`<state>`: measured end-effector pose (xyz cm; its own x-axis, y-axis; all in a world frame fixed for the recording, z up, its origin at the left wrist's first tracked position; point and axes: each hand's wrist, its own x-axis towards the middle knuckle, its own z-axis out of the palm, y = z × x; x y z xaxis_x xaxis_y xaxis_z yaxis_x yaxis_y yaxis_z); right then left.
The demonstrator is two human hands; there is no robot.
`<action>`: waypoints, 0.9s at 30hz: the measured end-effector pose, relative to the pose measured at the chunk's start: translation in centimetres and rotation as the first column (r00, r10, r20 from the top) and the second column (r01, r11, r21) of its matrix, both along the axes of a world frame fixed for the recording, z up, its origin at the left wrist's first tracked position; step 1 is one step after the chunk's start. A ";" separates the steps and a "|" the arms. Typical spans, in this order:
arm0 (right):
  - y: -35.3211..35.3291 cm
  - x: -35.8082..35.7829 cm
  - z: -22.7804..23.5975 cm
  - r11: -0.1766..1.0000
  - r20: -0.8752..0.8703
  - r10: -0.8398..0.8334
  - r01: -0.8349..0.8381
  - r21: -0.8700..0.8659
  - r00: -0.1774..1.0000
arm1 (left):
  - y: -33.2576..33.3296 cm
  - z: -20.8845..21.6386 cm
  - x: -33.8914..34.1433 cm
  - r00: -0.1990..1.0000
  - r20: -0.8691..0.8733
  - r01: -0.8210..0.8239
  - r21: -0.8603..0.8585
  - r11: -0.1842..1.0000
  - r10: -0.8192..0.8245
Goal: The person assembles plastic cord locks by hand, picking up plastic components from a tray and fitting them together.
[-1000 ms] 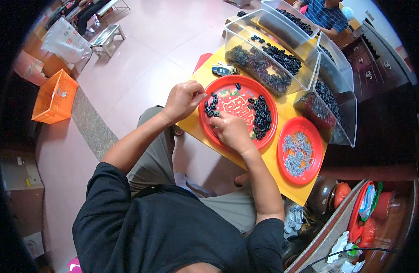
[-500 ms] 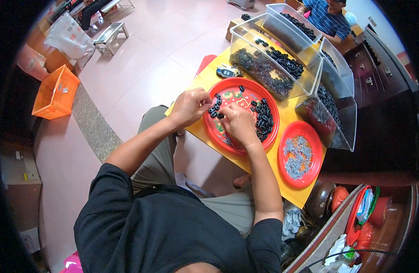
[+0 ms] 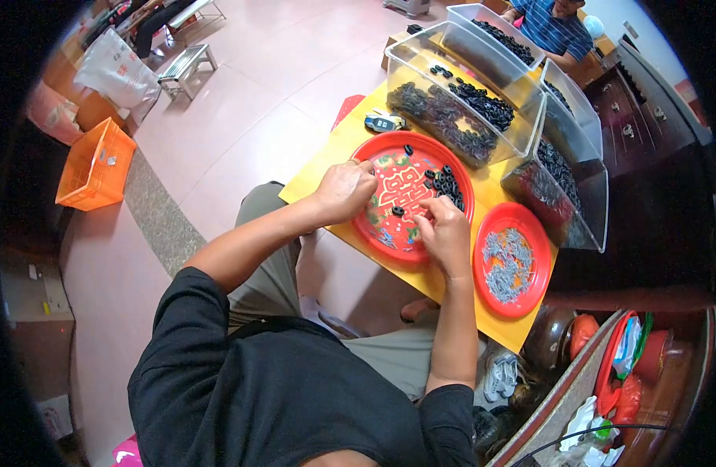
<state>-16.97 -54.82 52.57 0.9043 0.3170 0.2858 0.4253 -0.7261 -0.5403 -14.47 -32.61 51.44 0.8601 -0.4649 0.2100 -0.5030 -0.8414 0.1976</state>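
Head view: both hands work over the red tray (image 3: 389,233) on the yellow worktop (image 3: 327,159); left hand (image 3: 344,191) curled, right hand (image 3: 445,232) pinching, contents of either grip unclear; black rings (image 3: 445,184) heaped at its far edge, within reach.

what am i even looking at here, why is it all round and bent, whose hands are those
There is no machine here. A person wears a wide fisheye camera on the head, looking down, so straight edges bend. Their left hand and right hand work over a big red tray of small black pieces on a yellow table. What the fingers pinch is too small to tell. A smaller red tray holds grey bits, and clear bins of black pieces stand behind. Another person sits at the far end.
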 end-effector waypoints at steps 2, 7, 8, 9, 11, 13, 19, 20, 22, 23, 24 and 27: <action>-0.4 -0.8 0.5 0.996 -0.022 -0.028 0.029 0.079 0.999 | -0.5 -0.1 0.4 0.999 -0.034 0.002 0.018 1.000 -0.001; -1.4 -1.7 0.3 0.965 0.036 -0.046 0.035 0.258 0.998 | 0.0 0.5 1.2 0.998 -0.058 0.007 -0.489 0.872 -0.041; -1.6 -1.8 0.3 0.963 0.035 -0.050 0.039 0.267 0.998 | 0.4 0.9 1.4 0.996 -0.087 -0.036 -0.526 0.850 -0.012; -1.6 -1.9 0.6 0.958 0.024 -0.038 0.030 0.286 0.999 | 1.1 1.6 1.4 0.997 -0.075 -0.059 -0.455 0.888 0.028; -1.8 -1.9 1.1 0.950 0.012 -0.030 0.025 0.312 0.999 | 1.8 2.6 1.4 0.995 -0.085 -0.085 -0.311 0.947 0.061; -1.9 -1.7 1.4 0.963 0.078 0.027 -0.047 0.267 0.997 | 2.1 2.4 1.1 0.999 -0.037 -0.046 -0.190 0.981 0.040; -1.0 -1.7 2.9 0.971 0.088 0.097 -0.114 0.209 0.991 | 0.2 2.0 0.7 0.999 -0.002 -0.038 0.175 0.984 0.039; -0.9 -1.8 2.8 0.971 0.088 0.098 -0.115 0.212 0.991 | -0.1 1.6 0.9 0.999 0.013 -0.047 0.193 0.980 0.046; -0.7 -2.0 2.7 0.958 0.075 0.110 -0.126 0.257 0.991 | -0.3 1.1 1.5 0.998 0.027 -0.053 0.213 0.976 0.049; -0.7 -2.0 2.5 0.958 0.074 0.109 -0.125 0.260 0.991 | -0.2 0.9 1.7 1.000 0.018 -0.019 0.193 0.981 0.016; -0.7 -1.9 2.3 0.959 0.106 0.113 -0.136 0.247 0.988 | -0.2 0.8 1.9 1.000 0.009 0.018 0.172 0.985 -0.020; -0.7 -1.7 1.8 0.960 0.139 0.121 -0.151 0.234 0.983 | -0.3 1.0 2.1 0.999 -0.006 0.051 0.152 0.987 -0.051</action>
<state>-18.71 -55.56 54.41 0.8108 0.3422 0.4748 0.5847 -0.5102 -0.6308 -12.36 -32.87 52.43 0.8346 -0.5348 0.1319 -0.5460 -0.8348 0.0700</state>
